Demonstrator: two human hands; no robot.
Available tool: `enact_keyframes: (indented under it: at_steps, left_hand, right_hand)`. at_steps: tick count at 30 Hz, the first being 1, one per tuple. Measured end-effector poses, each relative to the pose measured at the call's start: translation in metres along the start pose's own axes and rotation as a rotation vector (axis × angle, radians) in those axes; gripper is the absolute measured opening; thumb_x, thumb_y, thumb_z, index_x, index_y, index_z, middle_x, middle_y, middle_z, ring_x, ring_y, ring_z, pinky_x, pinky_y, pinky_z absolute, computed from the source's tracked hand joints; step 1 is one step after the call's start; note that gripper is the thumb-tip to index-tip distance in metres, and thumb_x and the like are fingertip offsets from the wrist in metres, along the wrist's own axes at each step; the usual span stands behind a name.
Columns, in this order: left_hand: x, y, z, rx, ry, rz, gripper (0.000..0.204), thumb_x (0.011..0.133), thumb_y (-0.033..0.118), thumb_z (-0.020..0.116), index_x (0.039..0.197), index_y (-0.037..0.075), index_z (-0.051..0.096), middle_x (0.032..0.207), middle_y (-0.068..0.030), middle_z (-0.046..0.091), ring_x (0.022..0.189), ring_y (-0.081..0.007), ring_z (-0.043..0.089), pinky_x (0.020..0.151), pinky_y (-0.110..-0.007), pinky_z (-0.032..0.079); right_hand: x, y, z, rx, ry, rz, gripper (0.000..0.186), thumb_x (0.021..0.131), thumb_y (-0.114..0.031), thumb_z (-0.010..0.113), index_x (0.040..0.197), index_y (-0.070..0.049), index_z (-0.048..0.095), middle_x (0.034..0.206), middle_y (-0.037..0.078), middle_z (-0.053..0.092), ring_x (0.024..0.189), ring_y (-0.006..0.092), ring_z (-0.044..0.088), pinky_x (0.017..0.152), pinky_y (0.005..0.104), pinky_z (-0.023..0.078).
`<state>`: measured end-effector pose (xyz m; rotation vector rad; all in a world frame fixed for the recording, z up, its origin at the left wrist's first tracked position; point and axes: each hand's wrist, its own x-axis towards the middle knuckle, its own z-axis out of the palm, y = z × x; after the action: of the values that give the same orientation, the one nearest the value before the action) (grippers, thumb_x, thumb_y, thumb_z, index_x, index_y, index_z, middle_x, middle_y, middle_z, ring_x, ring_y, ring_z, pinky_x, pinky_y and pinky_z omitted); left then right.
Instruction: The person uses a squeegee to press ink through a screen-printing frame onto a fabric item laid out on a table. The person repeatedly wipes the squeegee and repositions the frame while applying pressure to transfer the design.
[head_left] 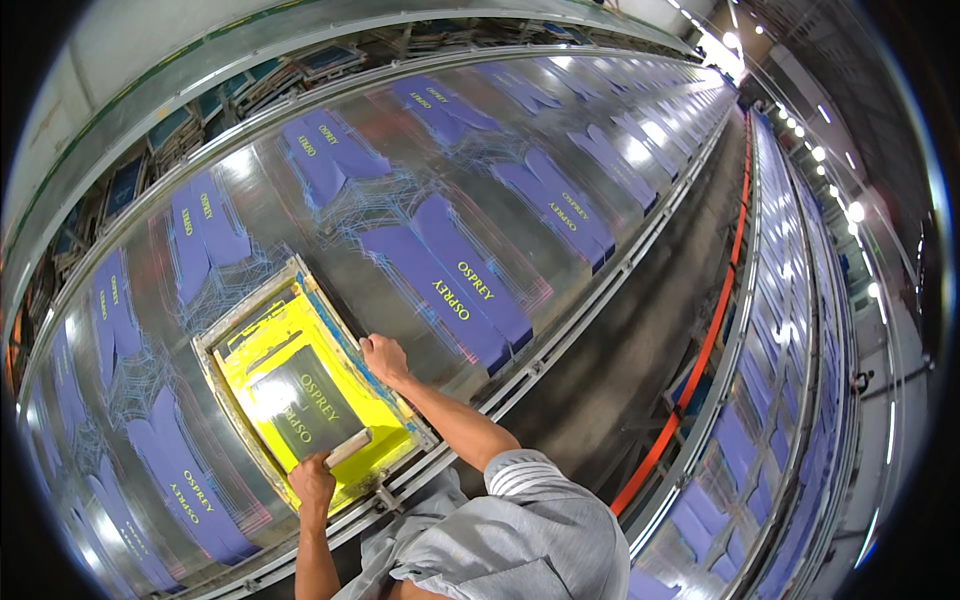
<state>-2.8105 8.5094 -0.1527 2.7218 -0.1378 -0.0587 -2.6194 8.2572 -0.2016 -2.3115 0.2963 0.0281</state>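
Note:
A screen-printing frame [250, 300] with a wooden rim lies on the long table in front of me. Bright yellow ink [365, 400] is spread over its mesh, around a darker rectangular window with lettering. My left hand [312, 482] is closed around one end of a squeegee [350, 447], which rests across the near part of the mesh. On the frame's right side, my right hand [384, 360] has its fingers curled over the rim. Purple cut pieces [430, 250] with yellow lettering lie to the right of the frame, and a similar purple piece [180, 460] lies on its left.
Rows of purple pieces run along the shiny table [300, 235] into the distance. A metal rail [560, 345] edges its near side. Beyond the aisle, an orange-red strip [705, 365] borders a second table [770, 400] with more purple pieces. Stacked frames [125, 185] stand behind the far edge.

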Motion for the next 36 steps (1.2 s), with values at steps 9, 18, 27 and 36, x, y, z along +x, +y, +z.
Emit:
enact_keyframes:
  at_steps: [9,18,27,36]
  left_hand:
    - [-0.077,-0.149,-0.078,0.072,0.004,-0.053,0.033,0.071,-0.002,0.062,0.093,0.017,0.079,0.086,-0.0117,0.074,0.073,-0.0336,0.070,0.065,-0.043,0.055]
    - [-0.183,-0.315,-0.134,-0.007,0.010,-0.093,0.037,0.066,-0.007,0.060,0.094,0.012,0.078,0.093,-0.0139,0.074,0.081,-0.0355,0.071,0.071,-0.043,0.056]
    - [-0.212,-0.367,-0.136,-0.018,-0.088,-0.120,0.033,0.066,0.007,0.067,0.097,0.014,0.077,0.080,-0.0140,0.071,0.075,-0.0356,0.068,0.067,-0.047,0.053]
    - [-0.189,-0.383,-0.130,0.009,-0.093,-0.136,0.030,0.069,0.008,0.066,0.096,0.014,0.077,0.082,-0.0133,0.072,0.072,-0.0338,0.070,0.066,-0.046,0.056]
  right_hand:
    - [-0.102,-0.105,0.132,0.192,0.053,-0.040,0.044,0.095,-0.042,0.057,0.079,-0.002,0.065,0.075,0.022,0.065,0.076,0.0452,0.064,0.065,0.0527,0.047]
    - [-0.215,-0.194,0.275,0.290,-0.028,0.019,0.038,0.095,-0.035,0.059,0.082,-0.001,0.066,0.073,0.022,0.063,0.072,0.0438,0.065,0.062,0.0489,0.047]
    - [-0.208,-0.198,0.314,0.067,0.004,-0.198,0.026,0.089,-0.021,0.060,0.078,0.002,0.067,0.081,0.025,0.068,0.079,0.0431,0.066,0.071,0.0509,0.051]
    - [-0.213,-0.204,0.319,0.038,0.023,-0.090,0.025,0.091,-0.024,0.062,0.091,-0.001,0.073,0.081,0.020,0.069,0.078,0.0380,0.066,0.075,0.0497,0.050]
